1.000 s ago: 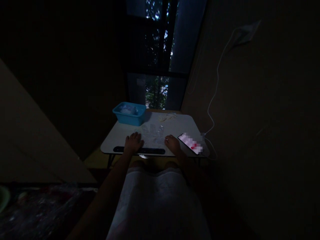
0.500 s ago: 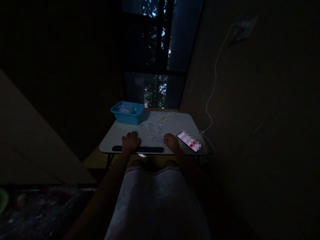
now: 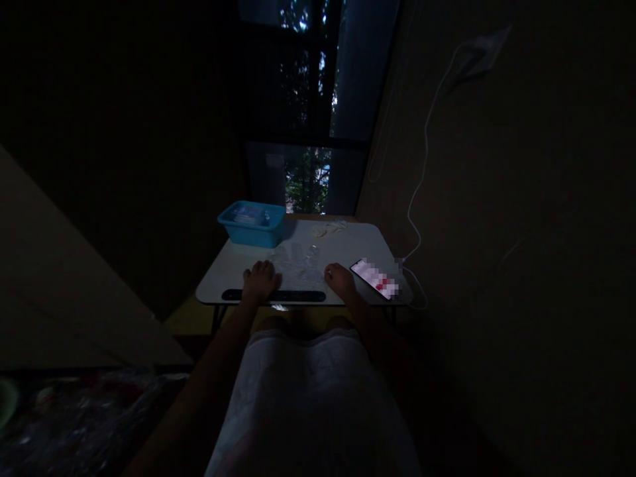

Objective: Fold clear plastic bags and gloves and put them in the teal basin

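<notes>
A clear plastic glove [image 3: 301, 262] lies spread on the white folding table [image 3: 218, 271], its fingers pointing away from me. At its left side my left hand [image 3: 261, 279] rests palm down with the fingers apart, the thumb side by the glove's edge. My right hand [image 3: 340, 279] is at the glove's right edge, its fingers curled together. What the right fingers hold, if anything, is too dark to make out. A black slot strip [image 3: 298, 296] in the table runs just in front of the glove.
A blue plastic basket [image 3: 253, 235] with clear plastic items inside stands at the back left. Behind the glove lies a pale crumpled item [image 3: 328, 229]. A lit phone [image 3: 370, 273] sits at the right, by a white cable [image 3: 426, 146] from a wall socket [image 3: 484, 53].
The glove has shifted slightly to the left on the table. Both hands stay in nearly the same places, and the view has moved a little.
</notes>
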Demonstrator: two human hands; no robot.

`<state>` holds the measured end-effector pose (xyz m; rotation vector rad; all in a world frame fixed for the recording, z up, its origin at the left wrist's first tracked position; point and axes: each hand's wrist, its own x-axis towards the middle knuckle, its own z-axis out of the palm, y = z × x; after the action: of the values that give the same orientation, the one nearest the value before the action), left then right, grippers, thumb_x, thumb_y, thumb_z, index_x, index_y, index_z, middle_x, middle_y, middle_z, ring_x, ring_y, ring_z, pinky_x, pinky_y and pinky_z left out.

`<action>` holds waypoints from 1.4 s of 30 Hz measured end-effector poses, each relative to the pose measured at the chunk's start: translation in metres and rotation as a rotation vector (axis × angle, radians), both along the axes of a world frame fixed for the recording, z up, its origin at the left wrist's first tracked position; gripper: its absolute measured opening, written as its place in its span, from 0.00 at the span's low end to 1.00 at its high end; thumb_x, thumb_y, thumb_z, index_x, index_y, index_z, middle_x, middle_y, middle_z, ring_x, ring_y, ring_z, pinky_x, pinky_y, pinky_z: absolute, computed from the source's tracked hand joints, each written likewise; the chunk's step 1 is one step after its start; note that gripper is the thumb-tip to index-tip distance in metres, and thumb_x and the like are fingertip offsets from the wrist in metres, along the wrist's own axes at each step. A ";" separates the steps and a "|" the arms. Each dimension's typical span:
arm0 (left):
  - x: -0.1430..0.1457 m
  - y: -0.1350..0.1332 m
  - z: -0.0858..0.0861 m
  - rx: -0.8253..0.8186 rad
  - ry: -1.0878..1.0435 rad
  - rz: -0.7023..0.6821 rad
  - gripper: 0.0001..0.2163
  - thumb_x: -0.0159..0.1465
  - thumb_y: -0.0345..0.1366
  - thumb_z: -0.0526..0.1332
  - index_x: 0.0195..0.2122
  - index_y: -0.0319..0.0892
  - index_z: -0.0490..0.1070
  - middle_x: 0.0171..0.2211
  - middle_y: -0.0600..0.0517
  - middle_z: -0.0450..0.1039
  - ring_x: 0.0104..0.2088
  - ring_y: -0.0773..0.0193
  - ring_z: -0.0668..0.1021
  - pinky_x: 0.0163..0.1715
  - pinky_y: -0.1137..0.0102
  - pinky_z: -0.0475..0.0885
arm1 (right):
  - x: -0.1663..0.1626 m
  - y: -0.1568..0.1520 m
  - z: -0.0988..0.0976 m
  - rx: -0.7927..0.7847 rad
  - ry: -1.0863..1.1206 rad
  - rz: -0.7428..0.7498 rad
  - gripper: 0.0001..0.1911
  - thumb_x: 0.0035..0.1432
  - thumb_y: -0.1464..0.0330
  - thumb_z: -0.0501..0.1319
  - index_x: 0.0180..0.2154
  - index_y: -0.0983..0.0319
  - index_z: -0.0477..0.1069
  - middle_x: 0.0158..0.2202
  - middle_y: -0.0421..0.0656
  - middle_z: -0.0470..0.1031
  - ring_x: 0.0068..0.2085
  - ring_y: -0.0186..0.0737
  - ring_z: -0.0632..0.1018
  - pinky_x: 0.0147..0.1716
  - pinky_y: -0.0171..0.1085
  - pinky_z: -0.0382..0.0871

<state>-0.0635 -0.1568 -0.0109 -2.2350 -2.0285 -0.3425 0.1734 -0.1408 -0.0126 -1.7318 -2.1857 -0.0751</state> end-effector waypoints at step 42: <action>0.000 0.004 -0.005 0.043 -0.062 -0.143 0.22 0.61 0.42 0.47 0.53 0.38 0.61 0.56 0.42 0.59 0.57 0.55 0.60 0.52 0.58 0.57 | 0.001 -0.001 -0.001 0.043 -0.019 -0.002 0.11 0.57 0.70 0.49 0.37 0.62 0.69 0.39 0.45 0.72 0.39 0.36 0.72 0.37 0.32 0.60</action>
<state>-0.0632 -0.1532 -0.0159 -2.3776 -1.8747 -0.4687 0.1741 -0.1421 -0.0140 -1.7164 -2.1801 -0.1387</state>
